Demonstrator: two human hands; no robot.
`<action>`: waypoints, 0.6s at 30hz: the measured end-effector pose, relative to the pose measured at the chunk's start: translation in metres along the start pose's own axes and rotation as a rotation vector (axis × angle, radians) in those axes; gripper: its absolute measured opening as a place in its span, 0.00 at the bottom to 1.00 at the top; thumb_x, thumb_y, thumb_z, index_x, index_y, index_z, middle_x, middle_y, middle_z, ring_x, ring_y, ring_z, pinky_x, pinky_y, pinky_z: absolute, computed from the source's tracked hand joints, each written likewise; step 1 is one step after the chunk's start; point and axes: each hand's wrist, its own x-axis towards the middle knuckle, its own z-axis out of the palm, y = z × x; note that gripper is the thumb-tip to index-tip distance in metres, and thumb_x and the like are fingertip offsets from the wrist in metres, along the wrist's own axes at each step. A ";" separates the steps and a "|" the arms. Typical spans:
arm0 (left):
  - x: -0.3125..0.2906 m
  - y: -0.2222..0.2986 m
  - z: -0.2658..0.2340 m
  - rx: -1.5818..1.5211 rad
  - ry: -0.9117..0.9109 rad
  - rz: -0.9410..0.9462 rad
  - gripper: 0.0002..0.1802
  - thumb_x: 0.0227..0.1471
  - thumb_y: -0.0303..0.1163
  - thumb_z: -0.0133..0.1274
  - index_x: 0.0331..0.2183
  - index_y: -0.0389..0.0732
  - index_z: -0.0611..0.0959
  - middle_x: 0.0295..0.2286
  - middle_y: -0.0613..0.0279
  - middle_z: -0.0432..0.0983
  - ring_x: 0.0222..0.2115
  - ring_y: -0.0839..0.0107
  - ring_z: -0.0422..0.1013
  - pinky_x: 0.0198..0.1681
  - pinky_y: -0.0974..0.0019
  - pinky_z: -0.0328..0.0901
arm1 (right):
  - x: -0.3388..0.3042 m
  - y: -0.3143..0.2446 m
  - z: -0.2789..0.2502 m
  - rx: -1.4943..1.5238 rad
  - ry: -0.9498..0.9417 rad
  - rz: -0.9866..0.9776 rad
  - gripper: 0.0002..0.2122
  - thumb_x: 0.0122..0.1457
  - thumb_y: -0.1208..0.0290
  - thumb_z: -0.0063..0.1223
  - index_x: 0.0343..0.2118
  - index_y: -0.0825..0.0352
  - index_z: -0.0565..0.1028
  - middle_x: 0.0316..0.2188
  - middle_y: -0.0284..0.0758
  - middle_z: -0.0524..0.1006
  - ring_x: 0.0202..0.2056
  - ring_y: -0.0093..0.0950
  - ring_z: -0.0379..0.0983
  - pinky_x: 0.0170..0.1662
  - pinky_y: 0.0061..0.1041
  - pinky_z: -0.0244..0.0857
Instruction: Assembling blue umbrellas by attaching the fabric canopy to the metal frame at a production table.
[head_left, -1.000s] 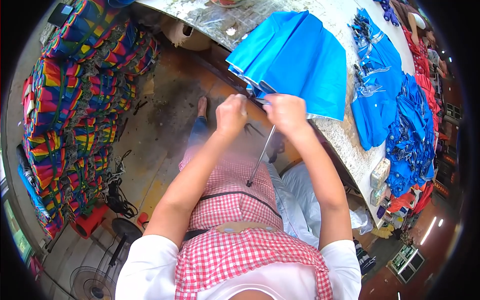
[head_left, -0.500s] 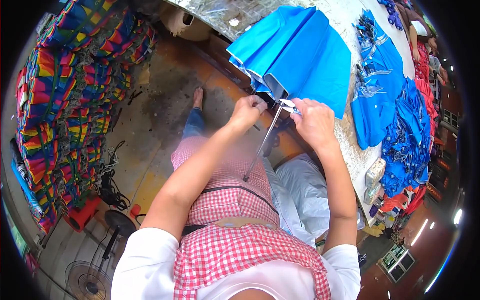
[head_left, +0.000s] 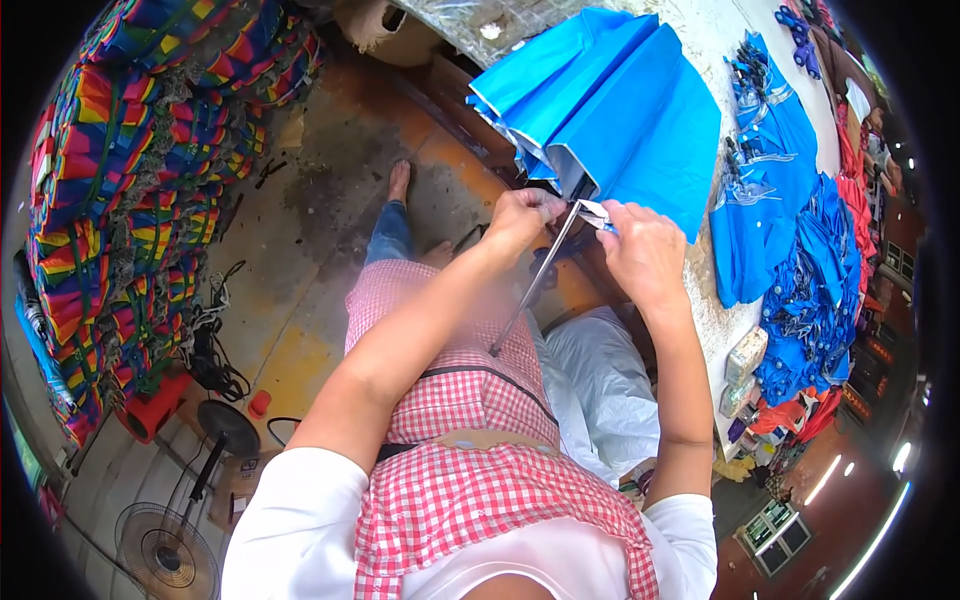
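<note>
Hands: two, mine. Left hand [head_left: 522,222], thumb and fingers pinched together by the umbrella's lower opening; whether something thin sits between, I cannot tell. Right hand [head_left: 645,252], fingers clamped on the pliers.
Pliers: one pair, small, silver-jawed with a bit of blue grip [head_left: 597,212], its tip beside the shaft.
Umbrella: one, bright blue fabric, part-folded [head_left: 635,125]; canopy lying over the worktop edge, opening toward me.
Shaft: one, slim grey metal rod [head_left: 535,288], slanting from the canopy down to my red-and-white checked apron [head_left: 470,400].
Other blue piles: two, a flat one with dark tips [head_left: 760,215] and a crumpled heap [head_left: 815,270], side by side.
Wrapped blocks: two, small [head_left: 745,355], near the edge.
Worktop: one, whitish, stained, worn [head_left: 712,325].
Floor: grey, dark-stained, with yellow-orange patches [head_left: 310,250].
Room, left: rainbow-striped fabric bundles [head_left: 110,200], stacked, overlapping too much to count; one round-caged fan [head_left: 168,558].
</note>
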 end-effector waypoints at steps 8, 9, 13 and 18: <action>0.007 -0.012 -0.018 0.346 0.160 0.148 0.12 0.47 0.35 0.50 0.28 0.35 0.79 0.21 0.52 0.73 0.25 0.64 0.70 0.31 0.63 0.63 | 0.014 -0.012 0.017 0.048 0.077 -0.112 0.07 0.41 0.71 0.56 0.25 0.63 0.72 0.21 0.35 0.73 0.26 0.33 0.71 0.30 0.31 0.63; 0.004 -0.011 -0.020 0.422 0.169 0.173 0.12 0.47 0.35 0.49 0.28 0.35 0.79 0.21 0.50 0.73 0.25 0.62 0.70 0.31 0.62 0.63 | 0.015 -0.013 0.019 0.048 0.073 -0.124 0.07 0.40 0.71 0.56 0.24 0.63 0.71 0.21 0.35 0.73 0.26 0.33 0.72 0.30 0.31 0.63; 0.002 -0.008 -0.020 0.516 0.222 0.262 0.11 0.46 0.33 0.49 0.28 0.34 0.77 0.19 0.50 0.71 0.23 0.65 0.68 0.30 0.64 0.62 | 0.025 -0.012 0.027 -0.038 0.039 -0.140 0.06 0.41 0.71 0.56 0.22 0.63 0.71 0.20 0.36 0.73 0.26 0.33 0.72 0.29 0.31 0.64; 0.000 -0.011 -0.026 0.537 0.204 0.129 0.11 0.45 0.33 0.51 0.29 0.35 0.78 0.21 0.49 0.73 0.26 0.60 0.70 0.32 0.62 0.63 | 0.016 0.001 0.006 -0.009 -0.070 -0.090 0.10 0.42 0.69 0.56 0.30 0.62 0.75 0.22 0.35 0.74 0.27 0.35 0.72 0.30 0.33 0.65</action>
